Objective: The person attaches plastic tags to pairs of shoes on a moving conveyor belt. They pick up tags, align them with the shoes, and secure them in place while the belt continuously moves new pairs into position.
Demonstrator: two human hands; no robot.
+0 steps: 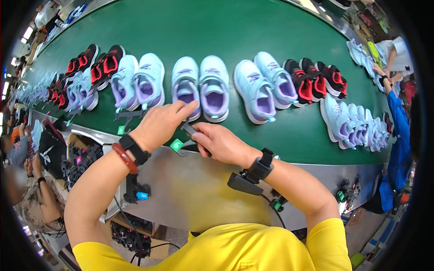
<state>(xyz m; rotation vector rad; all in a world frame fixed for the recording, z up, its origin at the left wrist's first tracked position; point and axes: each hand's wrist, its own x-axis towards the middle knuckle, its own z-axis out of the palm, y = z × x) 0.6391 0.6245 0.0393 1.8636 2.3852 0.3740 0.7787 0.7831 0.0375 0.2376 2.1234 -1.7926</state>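
A pair of light blue sneakers with lilac linings stands in front of me, toes pointing away: a left sneaker [185, 74] and a right sneaker [214, 86]. My left hand [158, 124] has its fingers closed at the heel collar of the left sneaker. Just behind that heel, my right hand [222, 143] grips a black plastic shoe hanger [188, 129]. A green size tag [176, 145] sits on the hanger's lower end, near the table edge. Part of the hanger is hidden by my fingers.
More light blue sneakers [149, 79] and black-and-red sneakers [298, 77] line the green conveyor belt [203, 27]. Another hanger [129, 115] lies at a pair on the left. Black hangers [81, 162] fill a box there. Co-workers stand at both sides, one in a blue sleeve [400, 122].
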